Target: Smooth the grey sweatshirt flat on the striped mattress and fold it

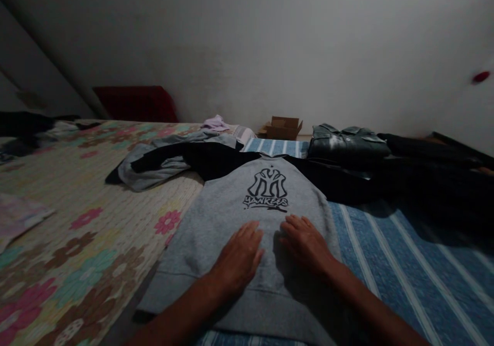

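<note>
A grey sweatshirt [227,202] with black sleeves and a dark "Yankees" print lies face up, spread out in front of me. My left hand [240,253] is palm down over its middle, below the print, with the fingers stretched forward. To the right, my right hand [305,239] is also palm down, fingers extended, just under the print's right end. It casts a shadow on the cloth. Neither hand grips anything. The shirt's left sleeve in view reaches over a crumpled grey garment [139,174]; the other sleeve runs off to the right into dark cloth.
Beneath are a floral sheet [127,217] on the left and a blue striped sheet [389,253] on the right. A folded dark denim garment [347,141] and black clothes [432,150] lie at right. A cardboard box [283,128] stands by the wall, left of which is a red panel [135,103].
</note>
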